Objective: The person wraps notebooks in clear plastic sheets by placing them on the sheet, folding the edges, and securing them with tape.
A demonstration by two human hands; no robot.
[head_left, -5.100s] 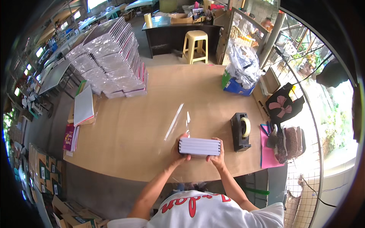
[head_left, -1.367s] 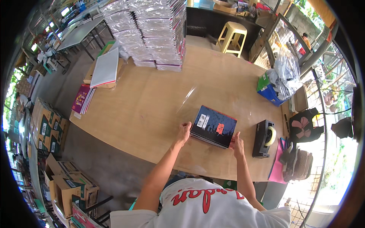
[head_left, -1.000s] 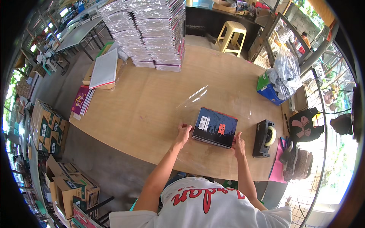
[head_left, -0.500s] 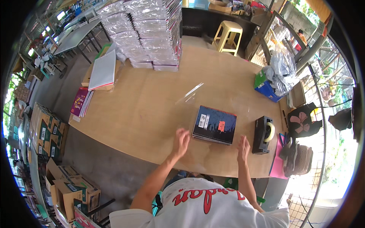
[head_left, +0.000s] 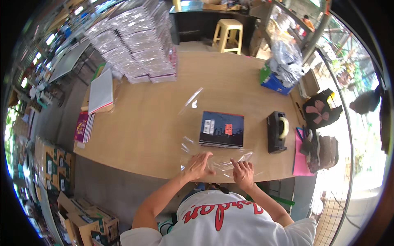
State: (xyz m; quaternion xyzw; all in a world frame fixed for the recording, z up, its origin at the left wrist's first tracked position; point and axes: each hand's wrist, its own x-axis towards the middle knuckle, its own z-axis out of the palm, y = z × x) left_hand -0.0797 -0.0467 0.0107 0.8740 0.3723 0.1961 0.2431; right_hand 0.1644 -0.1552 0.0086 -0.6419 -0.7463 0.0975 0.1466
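Note:
A spiral-bound notebook (head_left: pixel 221 129) with a dark blue printed cover lies flat on the wooden table, seemingly on top of others. Clear plastic film (head_left: pixel 223 165) spreads from under its near edge toward me and catches the light. My left hand (head_left: pixel 198 166) is at the film's left part, thumb and fingers apart. Over on the right, my right hand (head_left: pixel 243 174) has its fingers bent down onto the film and closed on it; the fingertips are partly hidden.
A black tape dispenser (head_left: pixel 277 133) stands right of the notebook. Farther back are a tall stack of plastic-wrapped notebooks (head_left: pixel 139 45) and a blue-green box stuffed with plastic (head_left: pixel 276 84). Another strip of film (head_left: pixel 192 100) lies beyond the notebook. Purple books (head_left: pixel 84 126) sit at the left edge.
Both hands have come down and closer together, from beside the notebook to the film at its near side. The film's near part now shows crumpled and shiny. The view has shifted.

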